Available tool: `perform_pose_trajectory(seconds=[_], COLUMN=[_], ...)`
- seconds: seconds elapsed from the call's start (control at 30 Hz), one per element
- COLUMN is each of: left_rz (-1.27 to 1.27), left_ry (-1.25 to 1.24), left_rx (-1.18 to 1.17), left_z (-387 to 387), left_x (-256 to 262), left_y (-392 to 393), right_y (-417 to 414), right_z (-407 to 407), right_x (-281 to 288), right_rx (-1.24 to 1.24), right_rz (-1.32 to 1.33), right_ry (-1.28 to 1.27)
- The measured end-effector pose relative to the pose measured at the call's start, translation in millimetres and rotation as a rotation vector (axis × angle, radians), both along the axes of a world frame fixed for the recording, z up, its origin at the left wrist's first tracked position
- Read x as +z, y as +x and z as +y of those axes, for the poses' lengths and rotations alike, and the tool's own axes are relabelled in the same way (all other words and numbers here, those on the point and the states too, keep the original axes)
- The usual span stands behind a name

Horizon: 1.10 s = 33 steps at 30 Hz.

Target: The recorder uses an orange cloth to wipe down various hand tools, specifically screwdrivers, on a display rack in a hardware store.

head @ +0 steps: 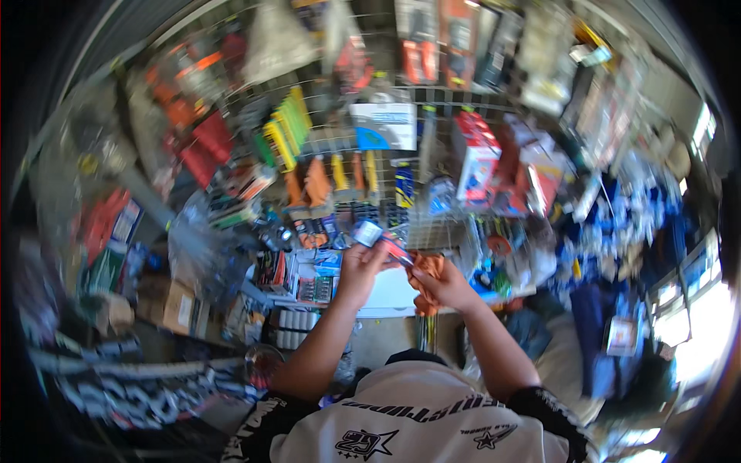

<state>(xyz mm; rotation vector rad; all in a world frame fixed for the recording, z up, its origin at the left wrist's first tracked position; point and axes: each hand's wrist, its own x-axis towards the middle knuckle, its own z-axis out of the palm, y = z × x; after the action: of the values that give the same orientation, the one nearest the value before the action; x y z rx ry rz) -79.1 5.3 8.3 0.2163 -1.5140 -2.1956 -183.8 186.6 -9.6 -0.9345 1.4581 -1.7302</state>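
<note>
In the middle of the view my left hand [362, 272] grips a small packaged item [393, 246] with a white and blue top part and a red and dark body, held at a slant. The picture is blurred, and I cannot tell what the item is. My right hand [443, 283] holds a crumpled orange cloth [427, 280] close against the lower end of the item. Both hands are in front of a white shelf surface [388, 295].
Ahead is a wire grid rack [428, 95] hung with packaged goods, among them orange-handled scrapers or putty knives [317, 182]. Cardboard boxes [179, 307] stand at the left, chains [133, 399] at lower left. Blue-and-white goods [625, 214] hang at right.
</note>
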Motion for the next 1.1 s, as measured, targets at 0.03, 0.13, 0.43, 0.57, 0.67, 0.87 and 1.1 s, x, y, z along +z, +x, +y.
perform_pose_trajectory(seconds=[0.03, 0.13, 0.43, 0.57, 0.67, 0.87, 1.1], left_rz=[-0.007, 0.050, -0.142, -0.248, -0.231, -0.176, -0.291], left_ry=[-0.018, -0.096, -1.617, -1.560, -1.478, -1.288, -1.136], left_rx=[-0.004, 0.076, 0.466, 0.516, 0.440, 0.487, 0.499], left_z=[-5.2, -10.1, -40.6, -64.7, -79.2, -81.8, -81.3], left_x=[-16.5, -24.6, -30.0, -37.3, -44.7, -51.1, -80.9], left_y=[1.1, 14.5, 95.9, 140.6, 171.5, 216.2, 236.9], right_y=[0.2, 15.9, 21.0, 41.8, 62.5, 102.2, 116.4], right_z=[-2.2, -7.6, -55.2, -83.3, -109.3, -154.4, -186.1], right_x=[-3.9, -2.1, -13.1, -21.5, -12.5, -5.4, -9.8], right_rx=[0.073, -0.047, 0.150, 0.292, 0.490, 0.555, 0.553], right_rz=[0.021, 0.173, 0.410, 0.266, 0.096, 0.060, 0.112], right_ry=[0.025, 0.081, 0.285, 0.225, 0.184, 0.219, 0.277])
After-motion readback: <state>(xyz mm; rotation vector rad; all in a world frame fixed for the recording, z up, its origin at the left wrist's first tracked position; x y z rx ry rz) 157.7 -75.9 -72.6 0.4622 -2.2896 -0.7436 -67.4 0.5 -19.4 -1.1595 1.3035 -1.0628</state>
